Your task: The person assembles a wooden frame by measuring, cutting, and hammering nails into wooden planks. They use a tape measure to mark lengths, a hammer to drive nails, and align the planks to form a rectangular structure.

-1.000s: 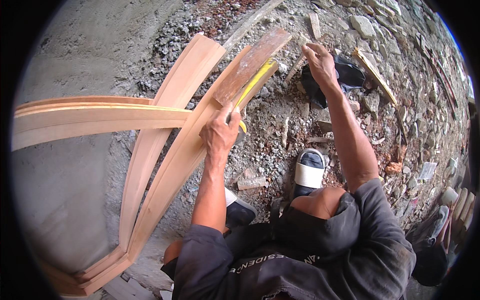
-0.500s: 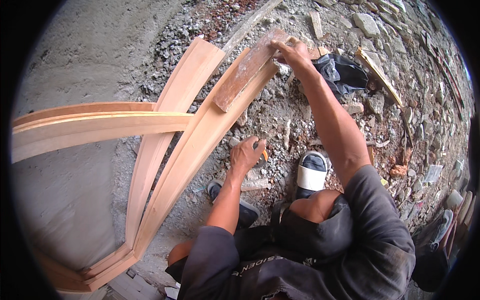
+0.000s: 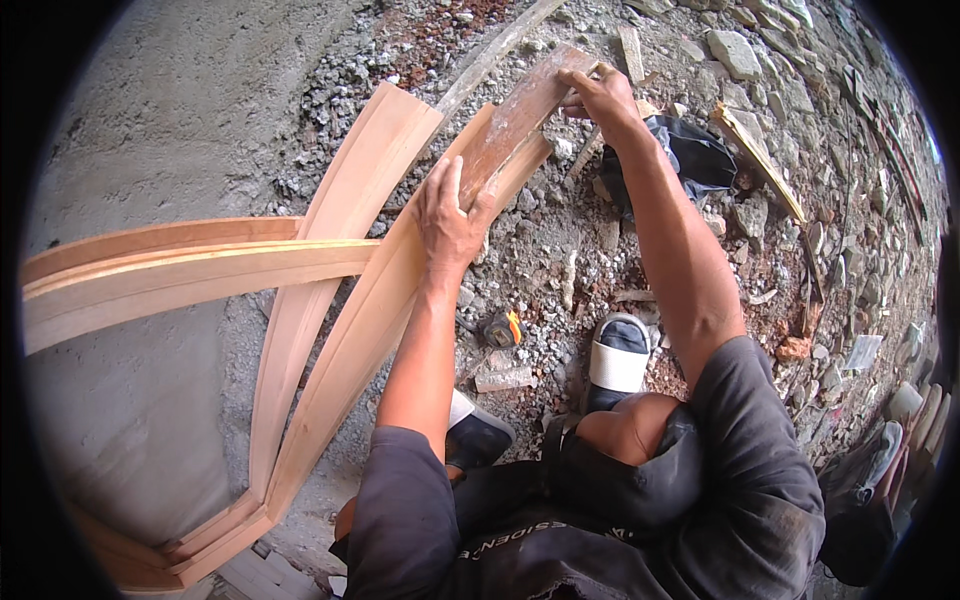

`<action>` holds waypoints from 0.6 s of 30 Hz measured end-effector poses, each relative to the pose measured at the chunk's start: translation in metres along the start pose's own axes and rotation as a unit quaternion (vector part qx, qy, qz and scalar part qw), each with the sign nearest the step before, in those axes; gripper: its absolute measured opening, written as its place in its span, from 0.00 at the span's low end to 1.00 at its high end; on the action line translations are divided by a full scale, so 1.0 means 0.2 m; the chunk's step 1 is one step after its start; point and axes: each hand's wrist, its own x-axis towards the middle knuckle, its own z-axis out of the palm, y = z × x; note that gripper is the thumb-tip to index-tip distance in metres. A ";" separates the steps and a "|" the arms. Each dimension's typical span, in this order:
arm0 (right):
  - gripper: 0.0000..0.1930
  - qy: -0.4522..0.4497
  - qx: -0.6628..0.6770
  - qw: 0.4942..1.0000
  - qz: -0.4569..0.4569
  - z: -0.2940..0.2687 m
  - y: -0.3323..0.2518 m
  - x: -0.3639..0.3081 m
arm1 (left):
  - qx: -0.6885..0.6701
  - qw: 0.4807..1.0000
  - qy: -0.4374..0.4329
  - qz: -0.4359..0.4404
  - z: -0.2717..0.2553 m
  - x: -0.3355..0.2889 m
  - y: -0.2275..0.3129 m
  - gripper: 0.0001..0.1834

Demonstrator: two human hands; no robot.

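**Left hand point(image 3: 452, 215) and right hand point(image 3: 603, 98) at opposite ends of the board point(image 3: 522, 122)**

From my seat I see the board lying lengthwise over the far end of the pale wood frame point(image 3: 345, 350), its far tip sticking out beyond the frame. The left hand is at the board's near end, directly over it: fingers stretched forward along the left side, thumb apart toward the right. I cannot tell whether it grips or only rests there. The right hand is at the far end, coming in from the right, and pinches the board's edge with the thumb on top; where its other fingertips sit underneath, I can't make out.

Nearer the wearer, to the right of the left forearm, I have the tape measure point(image 3: 503, 329) on the rubble point(image 3: 540, 255), clear of both hands. A black bag point(image 3: 700, 160) lies just beside the right forearm. One sandal point(image 3: 618, 366) shows below, right of the tape measure.
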 end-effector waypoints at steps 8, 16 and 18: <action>0.43 0.013 -0.034 0.999 0.013 -0.05 0.01 0.02 | -0.017 1.000 -0.009 -0.009 0.07 0.01 0.02 0.30; 0.45 -0.006 -0.012 0.999 0.040 0.02 0.01 -0.18 | -0.019 1.000 -0.019 -0.008 0.05 0.02 0.03 0.30; 0.39 -0.024 -0.010 0.999 0.032 0.05 0.01 -0.20 | -0.019 1.000 -0.019 -0.008 0.05 0.02 0.03 0.30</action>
